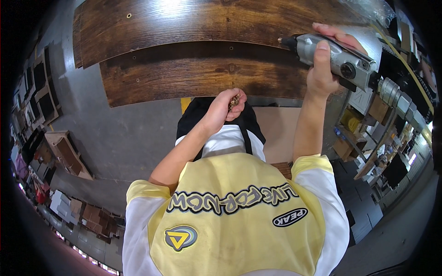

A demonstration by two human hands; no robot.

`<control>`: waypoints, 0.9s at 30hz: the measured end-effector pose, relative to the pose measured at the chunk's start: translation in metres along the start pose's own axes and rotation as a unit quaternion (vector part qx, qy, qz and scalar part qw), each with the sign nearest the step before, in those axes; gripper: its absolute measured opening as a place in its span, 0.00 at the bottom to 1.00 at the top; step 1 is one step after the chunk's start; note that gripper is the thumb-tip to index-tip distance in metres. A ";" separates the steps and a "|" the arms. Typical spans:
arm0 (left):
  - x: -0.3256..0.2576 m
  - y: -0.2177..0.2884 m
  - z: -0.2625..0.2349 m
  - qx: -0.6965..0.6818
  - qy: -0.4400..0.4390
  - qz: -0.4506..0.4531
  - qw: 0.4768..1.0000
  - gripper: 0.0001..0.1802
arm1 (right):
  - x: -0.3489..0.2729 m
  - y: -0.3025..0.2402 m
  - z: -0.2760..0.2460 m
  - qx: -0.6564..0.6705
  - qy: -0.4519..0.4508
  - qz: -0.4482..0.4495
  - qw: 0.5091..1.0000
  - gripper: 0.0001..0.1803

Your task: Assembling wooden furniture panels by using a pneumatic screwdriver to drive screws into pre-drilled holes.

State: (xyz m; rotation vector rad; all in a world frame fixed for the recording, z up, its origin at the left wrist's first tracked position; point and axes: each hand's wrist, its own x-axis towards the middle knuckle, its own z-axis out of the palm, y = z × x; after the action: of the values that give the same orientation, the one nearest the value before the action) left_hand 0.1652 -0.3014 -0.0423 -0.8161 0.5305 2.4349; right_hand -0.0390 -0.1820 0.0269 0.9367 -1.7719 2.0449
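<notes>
Near the front edge of the boards, my left hand (226, 109) is curled around several small brass-coloured metal pieces (234, 102); they look like threaded inserts, partly hidden by the fingers. My right hand (326, 69) grips a grey air-powered screwdriver (313, 48), thumb on its near side, with a fitting and hose running off to the right. Its black nose points left over the boards, and a small brass-coloured bit shows at the tip. Beneath are two dark brown wood-grain boards, the far board (193, 27) overlapping the near board (175, 78). Small round holes dot both.
Clear plastic wrap (373, 9) lies at the far right. A rack (354, 142) with boxes stands to the right. A wooden panel (69, 154) is on the grey floor (110, 138) to the left. Cardboard (276, 126) sits below the boards.
</notes>
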 end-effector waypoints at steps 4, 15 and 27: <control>-0.003 0.009 0.004 0.048 0.008 0.040 0.998 0.15 | 0.002 0.004 0.000 -0.031 -0.003 -0.016 0.999 0.19; -0.029 0.033 0.001 -0.068 -0.014 0.049 0.996 0.21 | -0.004 -0.004 0.001 0.001 0.010 -0.004 1.000 0.21; 0.012 0.102 0.024 0.113 0.037 0.121 0.985 0.24 | 0.011 -0.005 -0.005 -0.037 0.100 0.055 0.993 0.15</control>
State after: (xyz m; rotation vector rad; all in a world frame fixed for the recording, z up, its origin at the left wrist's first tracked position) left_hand 0.0873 -0.3662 -0.0126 -0.7871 0.9656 2.5052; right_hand -0.0464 -0.1783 0.0375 0.6011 -1.8121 2.0409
